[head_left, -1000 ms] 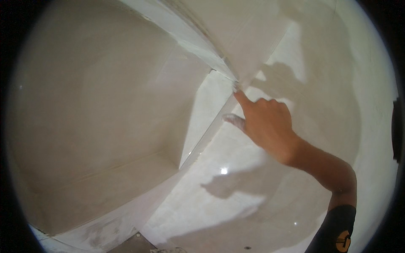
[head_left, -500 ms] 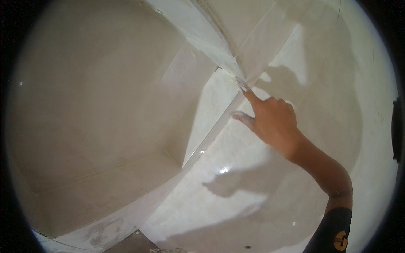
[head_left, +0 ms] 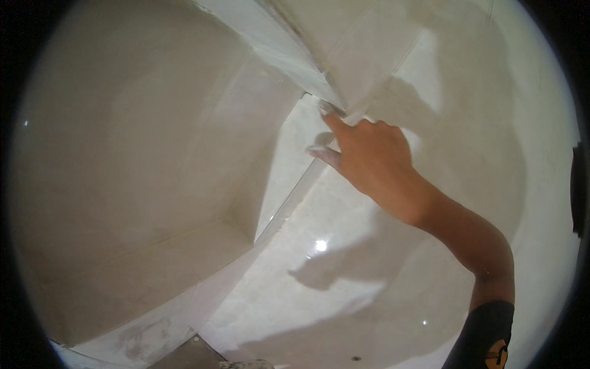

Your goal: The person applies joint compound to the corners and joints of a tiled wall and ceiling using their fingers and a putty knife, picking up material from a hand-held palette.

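My right hand [head_left: 375, 157] reaches in from the lower right to the corner of a recess in a glossy, light tiled wall [head_left: 246, 320]. Its index finger is stretched out, with the tip against the corner joint where a pale side ledge [head_left: 279, 160] meets another pale ledge [head_left: 270, 52]. The thumb points out apart from it, over the recess edge [head_left: 289, 212]; the other fingers are curled. White residue coats the thumb and index fingertip. I see nothing held in this hand. My left hand is out of the picture.
The deep beige recess [head_left: 135, 141] fills the left side. At the bottom lies a grey-brown piece [head_left: 187, 355] with a pale lump beside it. A small dark round spot [head_left: 356, 358] marks the lower wall. Arm shadows fall across the tiles.
My right hand has shifted slightly left and up. The index fingertip has moved off the outer edge onto the inner side of the corner, and the thumb now reaches over the recess edge.
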Available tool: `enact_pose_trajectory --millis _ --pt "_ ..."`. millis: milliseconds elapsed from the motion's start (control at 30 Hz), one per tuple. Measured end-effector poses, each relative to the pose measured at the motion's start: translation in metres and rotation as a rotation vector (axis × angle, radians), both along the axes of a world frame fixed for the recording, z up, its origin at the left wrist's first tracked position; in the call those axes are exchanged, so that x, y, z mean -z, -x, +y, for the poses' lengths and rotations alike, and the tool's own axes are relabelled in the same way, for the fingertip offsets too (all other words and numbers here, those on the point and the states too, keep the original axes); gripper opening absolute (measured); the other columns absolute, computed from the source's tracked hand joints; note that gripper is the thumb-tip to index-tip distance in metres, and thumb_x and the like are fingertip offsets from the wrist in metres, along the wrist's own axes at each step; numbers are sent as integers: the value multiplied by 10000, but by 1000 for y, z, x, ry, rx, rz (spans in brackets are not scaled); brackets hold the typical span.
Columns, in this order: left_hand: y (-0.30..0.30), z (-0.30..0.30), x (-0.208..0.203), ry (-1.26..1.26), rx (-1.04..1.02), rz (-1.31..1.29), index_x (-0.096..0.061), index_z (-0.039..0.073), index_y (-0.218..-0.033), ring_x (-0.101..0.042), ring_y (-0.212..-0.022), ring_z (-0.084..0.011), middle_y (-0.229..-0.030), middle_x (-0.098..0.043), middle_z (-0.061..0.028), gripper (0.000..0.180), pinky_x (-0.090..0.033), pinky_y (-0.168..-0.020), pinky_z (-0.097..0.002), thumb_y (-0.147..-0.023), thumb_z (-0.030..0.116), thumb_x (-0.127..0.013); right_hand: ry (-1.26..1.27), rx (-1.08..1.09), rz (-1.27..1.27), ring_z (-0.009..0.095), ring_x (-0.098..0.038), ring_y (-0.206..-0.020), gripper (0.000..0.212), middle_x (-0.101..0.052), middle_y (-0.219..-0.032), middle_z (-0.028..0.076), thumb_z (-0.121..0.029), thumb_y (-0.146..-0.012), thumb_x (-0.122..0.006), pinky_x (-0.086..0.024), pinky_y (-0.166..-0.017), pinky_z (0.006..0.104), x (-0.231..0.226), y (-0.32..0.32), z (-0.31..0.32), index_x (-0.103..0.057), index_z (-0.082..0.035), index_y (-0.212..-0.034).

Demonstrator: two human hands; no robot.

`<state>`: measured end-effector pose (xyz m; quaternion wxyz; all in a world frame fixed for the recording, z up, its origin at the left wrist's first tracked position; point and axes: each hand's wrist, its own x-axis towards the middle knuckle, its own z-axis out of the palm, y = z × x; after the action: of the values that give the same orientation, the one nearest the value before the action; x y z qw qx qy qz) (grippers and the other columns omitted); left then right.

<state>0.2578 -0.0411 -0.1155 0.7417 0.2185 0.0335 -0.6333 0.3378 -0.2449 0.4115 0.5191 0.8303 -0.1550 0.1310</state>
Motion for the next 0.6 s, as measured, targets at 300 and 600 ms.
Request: enact_pose_trajectory --millis 300,600 --pt "10 -1 29 90 25 -115 -396 -6 -1314 -533 -1143 -336 -1272 -515 -190 644 -445 -967 -476 -932 511 -358 -68 224 54 276 -634 -586 609 -624 -631 122 -508 -863 -523 -496 -528 380 4 19 41 -474 -81 -1295" --pt "5 16 10 116 -17 -98 -407 6 -1308 -549 -1124 -329 -1252 -532 -181 618 -461 -954 -459 -927 493 -398 -62 235 -48 294 -628 -561 626 -595 -582 131 -511 -847 -540 -485 -475 385 3 17 21 -494 -44 -1261"
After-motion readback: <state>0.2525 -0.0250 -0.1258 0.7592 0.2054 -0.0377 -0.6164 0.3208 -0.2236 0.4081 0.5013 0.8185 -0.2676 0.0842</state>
